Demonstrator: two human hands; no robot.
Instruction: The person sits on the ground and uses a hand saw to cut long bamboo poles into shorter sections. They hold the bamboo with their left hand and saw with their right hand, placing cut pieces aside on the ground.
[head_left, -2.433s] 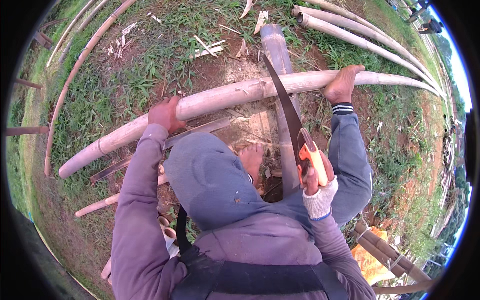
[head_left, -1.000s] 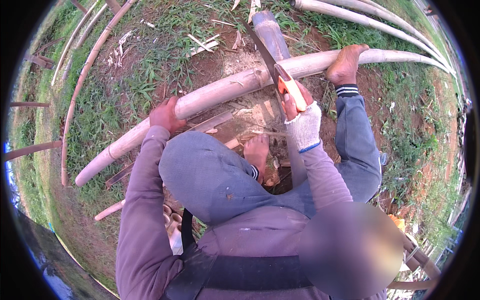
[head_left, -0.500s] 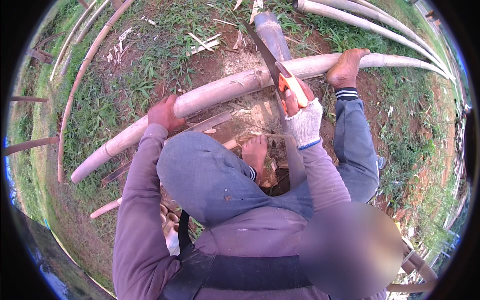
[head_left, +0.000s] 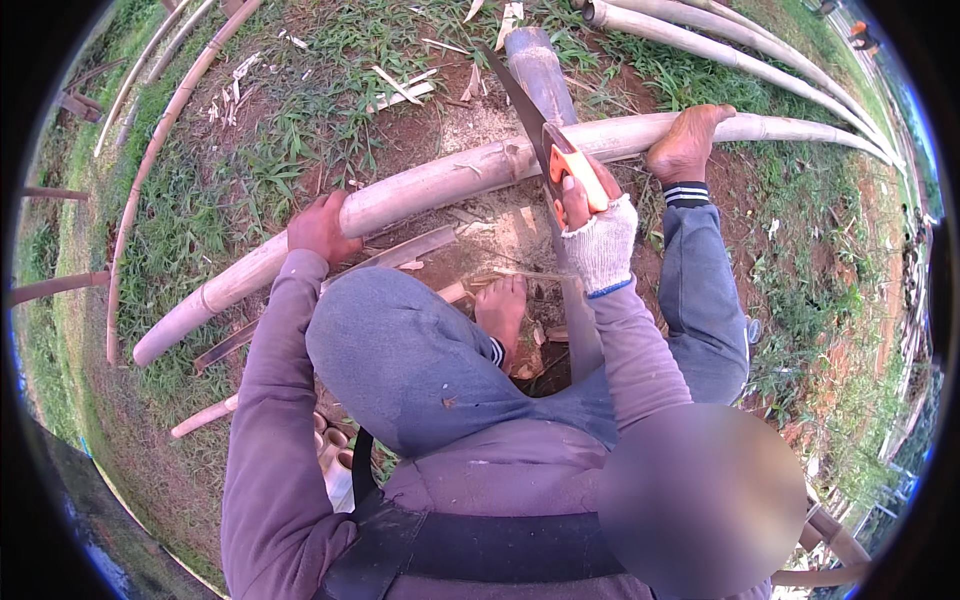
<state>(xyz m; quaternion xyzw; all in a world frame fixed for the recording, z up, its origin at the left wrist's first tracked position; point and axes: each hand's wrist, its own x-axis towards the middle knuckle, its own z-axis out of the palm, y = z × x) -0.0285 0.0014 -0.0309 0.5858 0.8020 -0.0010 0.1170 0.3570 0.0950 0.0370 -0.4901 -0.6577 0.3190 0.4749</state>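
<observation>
Saw (head_left: pixel 540 130), orange-handled: I see my gloved right hand (head_left: pixel 595 235) at centre frame with fingers clamped round its grip, blade slanting toward upper centre, laid across the bamboo pole (head_left: pixel 430 190). Left hand (head_left: pixel 320 228), bare, left of centre: fingers curled down on that pole, which runs lower left to upper right. Bare foot (head_left: pixel 685 145) presses the pole at upper right.

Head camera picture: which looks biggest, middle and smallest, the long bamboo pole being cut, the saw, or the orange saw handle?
1. Long bamboo pole, stretching nearly across the picture.
2. Saw, blade plus handle.
3. Orange saw handle, partly covered by the gloved right hand.
</observation>
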